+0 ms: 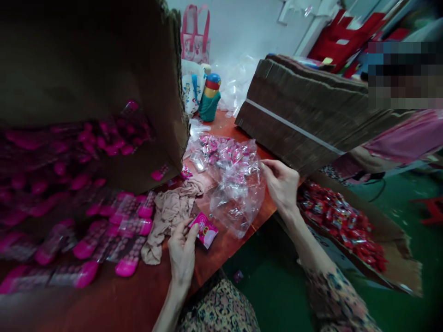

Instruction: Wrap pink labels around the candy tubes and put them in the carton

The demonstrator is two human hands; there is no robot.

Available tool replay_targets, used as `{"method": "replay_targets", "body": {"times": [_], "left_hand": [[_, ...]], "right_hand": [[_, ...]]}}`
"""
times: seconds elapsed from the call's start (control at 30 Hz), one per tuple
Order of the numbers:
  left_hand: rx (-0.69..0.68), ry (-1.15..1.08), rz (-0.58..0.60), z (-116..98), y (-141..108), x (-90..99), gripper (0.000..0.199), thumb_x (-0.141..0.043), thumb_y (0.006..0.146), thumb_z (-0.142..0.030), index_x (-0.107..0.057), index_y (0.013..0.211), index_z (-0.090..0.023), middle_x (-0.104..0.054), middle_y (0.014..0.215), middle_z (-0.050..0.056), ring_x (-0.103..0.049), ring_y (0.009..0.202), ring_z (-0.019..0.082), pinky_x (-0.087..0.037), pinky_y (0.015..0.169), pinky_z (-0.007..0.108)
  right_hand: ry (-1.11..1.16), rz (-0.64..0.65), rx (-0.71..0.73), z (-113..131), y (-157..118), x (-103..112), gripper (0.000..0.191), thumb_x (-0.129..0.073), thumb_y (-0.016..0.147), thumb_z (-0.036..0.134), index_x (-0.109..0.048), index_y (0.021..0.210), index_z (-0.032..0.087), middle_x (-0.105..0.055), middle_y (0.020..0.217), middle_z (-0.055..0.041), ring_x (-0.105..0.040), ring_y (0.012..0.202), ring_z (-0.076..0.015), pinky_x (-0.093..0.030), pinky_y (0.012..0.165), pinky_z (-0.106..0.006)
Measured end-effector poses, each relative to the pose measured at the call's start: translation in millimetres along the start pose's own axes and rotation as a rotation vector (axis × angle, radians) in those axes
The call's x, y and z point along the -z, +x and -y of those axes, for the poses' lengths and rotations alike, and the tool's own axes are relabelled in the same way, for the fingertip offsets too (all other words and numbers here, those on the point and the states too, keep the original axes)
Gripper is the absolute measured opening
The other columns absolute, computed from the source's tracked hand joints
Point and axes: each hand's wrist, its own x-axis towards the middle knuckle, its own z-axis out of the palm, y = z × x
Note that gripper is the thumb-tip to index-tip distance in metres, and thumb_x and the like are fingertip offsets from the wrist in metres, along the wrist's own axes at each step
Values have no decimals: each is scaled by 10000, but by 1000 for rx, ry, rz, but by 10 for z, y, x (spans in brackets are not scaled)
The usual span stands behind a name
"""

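Note:
My left hand (182, 251) is closed on a small pink printed packet (206, 231), its thumb on top, just above the front edge of the table. To the right, my right hand (281, 184) has its thumb and fingertips pinched together at the edge of a clear plastic bag (238, 203). Small pink packets (221, 150) show in and under the crumpled plastic. Beside my left hand lies a rumpled beige cloth (169, 207). Pink-capped clear tubes of small round beads or candies (121, 221) spread over the table to the left.
A large cardboard box (162, 92) on its side holds more tubes. Strapped flat cardboard (294, 110) stands at the back right, near another person's arm (374, 159). Red packets fill a carton (401, 258) below. A bottle (211, 94) and bags (195, 44) stand behind.

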Motion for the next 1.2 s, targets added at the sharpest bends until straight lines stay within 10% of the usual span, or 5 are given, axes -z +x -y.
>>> {"method": "replay_targets", "body": {"times": [0.17, 0.33, 0.87, 1.2], "left_hand": [[-216, 302, 10, -63, 13, -10, 255, -551, 785, -317, -672, 972, -193, -696, 958, 81, -618, 895, 233, -436, 810, 329], [-224, 354, 59, -187, 96, 6, 268, -586, 750, -282, -679, 982, -186, -686, 998, 100, -604, 941, 255, -413, 860, 364], [82, -67, 58, -96, 64, 5, 376, -609, 695, -203, -564, 1059, -122, -659, 756, 28, -614, 649, 141, -475, 600, 239], [-344, 577, -114, -36, -31, 6, 81, -517, 791, -193, -587, 750, -191, -633, 717, 37, -584, 656, 177, -433, 642, 291]], "right_hand": [[98, 339, 292, 466, -989, -27, 130, -575, 835, 192, -648, 941, 209, -634, 849, -41, -601, 764, -161, -516, 678, -295], [28, 627, 273, 410, -1435, -363, 314, -617, 801, 190, -578, 1112, 169, -566, 1035, -108, -523, 958, -236, -512, 803, -404], [71, 373, 266, 265, -1594, -530, 368, -580, 833, 216, -563, 1200, 234, -567, 1020, -99, -507, 929, -243, -489, 783, -432], [117, 362, 278, 230, -1582, -517, 324, -597, 820, 182, -615, 1141, 224, -598, 996, -93, -517, 923, -232, -490, 779, -407]]}}
